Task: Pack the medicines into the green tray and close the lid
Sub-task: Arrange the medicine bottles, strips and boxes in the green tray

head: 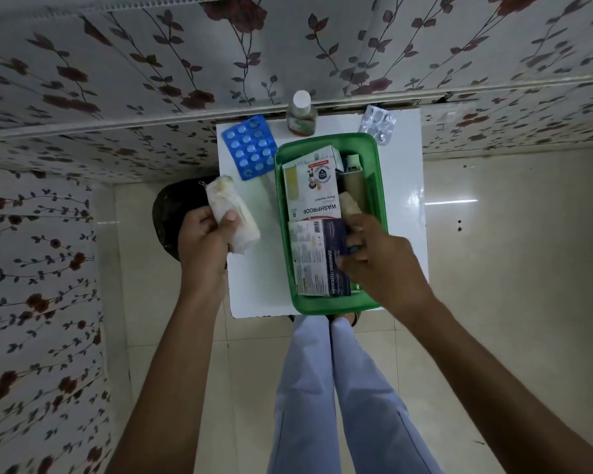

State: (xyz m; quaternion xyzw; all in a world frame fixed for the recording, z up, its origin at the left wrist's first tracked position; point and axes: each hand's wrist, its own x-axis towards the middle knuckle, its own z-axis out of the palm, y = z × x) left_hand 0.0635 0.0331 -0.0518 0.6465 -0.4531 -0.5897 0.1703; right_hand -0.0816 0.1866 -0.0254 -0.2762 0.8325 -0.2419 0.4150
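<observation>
The green tray (379, 172) stands on a small white table (404, 186). Inside lie a white "Washproof" plaster box (314, 186), a dark blue and white "Medicated dressing" box (317, 258), a beige roll (351, 200) and a small tube at the far end. My left hand (202, 237) holds a white bandage roll (233, 213) over the table, left of the tray. My right hand (374, 261) reaches into the tray, fingers closed on the right edge of the dressing box, with a small blue item under the fingers. No lid is visible.
A blue blister pack (250, 147) lies at the table's far left. A bottle with a white cap (301, 114) stands at the back edge, and a silver blister strip (377, 124) lies at the back right. A dark round object (172, 213) sits left of the table; my legs are below.
</observation>
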